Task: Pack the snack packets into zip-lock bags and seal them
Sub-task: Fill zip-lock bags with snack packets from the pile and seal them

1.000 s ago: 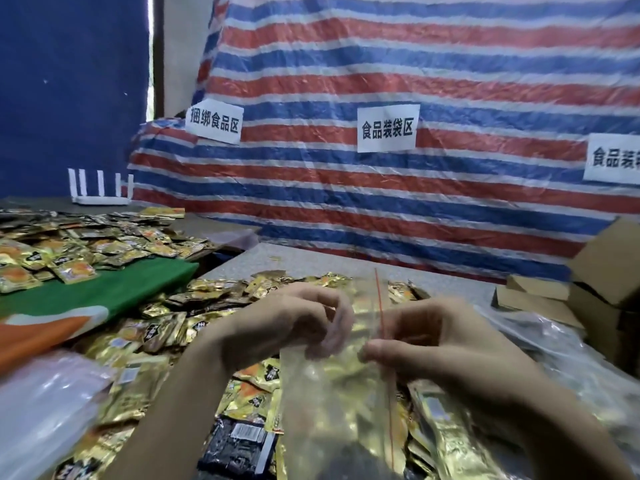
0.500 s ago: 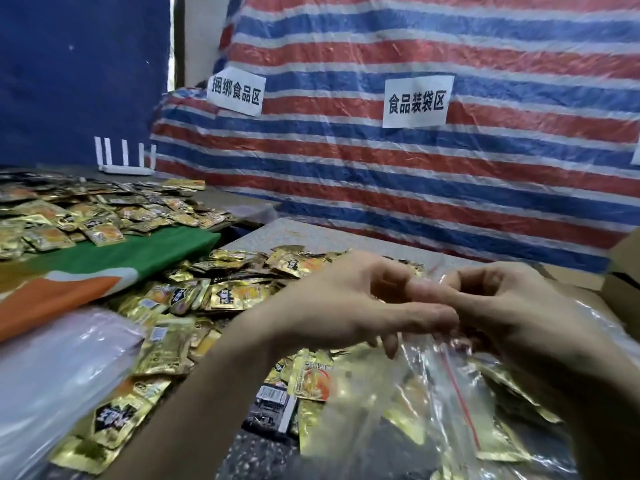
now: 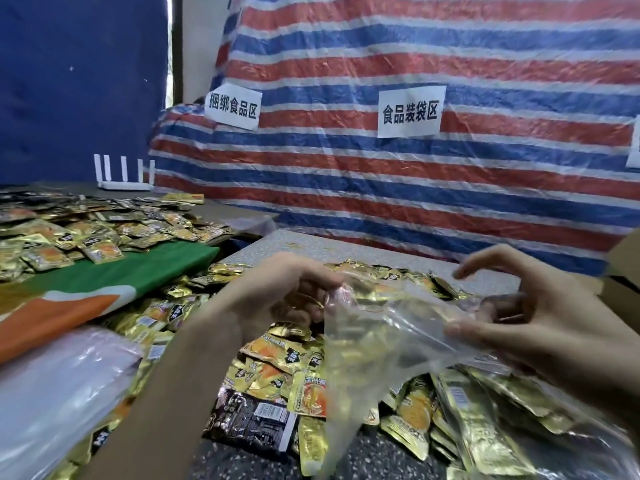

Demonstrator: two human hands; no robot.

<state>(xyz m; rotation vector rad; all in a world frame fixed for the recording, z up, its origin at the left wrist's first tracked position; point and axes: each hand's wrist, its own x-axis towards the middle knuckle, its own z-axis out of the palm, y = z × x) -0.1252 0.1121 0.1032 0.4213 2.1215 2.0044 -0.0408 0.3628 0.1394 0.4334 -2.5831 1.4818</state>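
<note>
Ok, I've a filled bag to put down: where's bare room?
The far strip of tabletop between the snack packets and the striped tarp is bare, as is the green cloth on the left. Beneath the zip-lock bag it is crowded with packets.

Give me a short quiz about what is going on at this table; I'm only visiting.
1. True or false: the left hand and right hand both hold the bag.
2. Most packets on the table are: A gold, B blue, C white?
3. How many signs show whole on the tarp?
Key: 1 true; 2 A; 3 two.
</note>
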